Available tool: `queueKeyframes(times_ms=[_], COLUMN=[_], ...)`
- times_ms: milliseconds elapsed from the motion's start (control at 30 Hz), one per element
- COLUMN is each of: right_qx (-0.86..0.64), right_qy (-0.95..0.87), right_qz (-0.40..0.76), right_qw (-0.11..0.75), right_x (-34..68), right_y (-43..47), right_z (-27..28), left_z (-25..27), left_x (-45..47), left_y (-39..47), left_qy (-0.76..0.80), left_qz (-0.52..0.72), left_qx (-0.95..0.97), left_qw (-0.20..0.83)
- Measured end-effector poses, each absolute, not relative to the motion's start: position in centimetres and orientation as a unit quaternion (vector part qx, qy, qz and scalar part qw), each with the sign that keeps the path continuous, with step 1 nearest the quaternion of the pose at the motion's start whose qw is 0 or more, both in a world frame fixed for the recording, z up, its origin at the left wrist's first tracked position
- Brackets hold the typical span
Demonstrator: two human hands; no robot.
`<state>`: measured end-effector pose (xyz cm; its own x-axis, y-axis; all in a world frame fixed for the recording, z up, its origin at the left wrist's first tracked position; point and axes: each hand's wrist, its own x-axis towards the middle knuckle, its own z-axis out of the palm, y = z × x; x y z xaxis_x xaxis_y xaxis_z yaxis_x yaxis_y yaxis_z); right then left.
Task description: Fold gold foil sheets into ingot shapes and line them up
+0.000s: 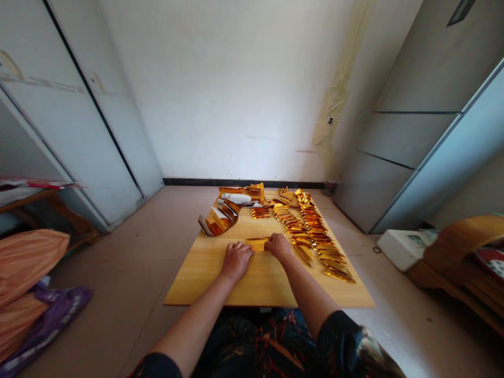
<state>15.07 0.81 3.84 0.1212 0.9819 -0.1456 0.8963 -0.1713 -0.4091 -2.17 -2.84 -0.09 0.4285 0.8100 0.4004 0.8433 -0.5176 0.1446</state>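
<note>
Between my two hands, just above or on the wooden board table (197, 278), is a sheet of gold foil paper (258, 244) with a folded far edge. My left hand (237, 257) is closed at its left end, fingertips at the paper's edge. My right hand (279, 245) pinches its right end. To the right lie rows of folded gold foil pieces (315, 226), overlapping one another. Beyond my left hand sits a curved stack of gold foil sheets (219, 219). My fingertips are partly hidden by the backs of my hands.
A white roll-like thing (236, 198) lies among more gold foil paper at the table's far side. A white wall stands behind, with a grey refrigerator (397, 136) on the right and pale cabinets (86, 115) on the left. Orange and purple bags (31, 273) lie left.
</note>
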Motion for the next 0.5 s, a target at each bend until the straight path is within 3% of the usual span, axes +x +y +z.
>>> queueKeyframes(times_ms=[167,500], right_qx=[-0.779,-0.741], right_qy=[-0.605,-0.648], right_qz=[0.138,0.146], right_qw=[0.085,0.093], right_x=[12.7,15.4], right_y=[0.7,0.6], right_z=[4.0,3.4], left_z=[0.3,0.1], left_x=[-2.2,-2.0], left_y=[-3.1,-2.9], left_qy=[-0.490,-0.501], left_qz=[-0.215,-0.219], left_qx=[-0.844,-0.837], left_qw=[0.027,0.008])
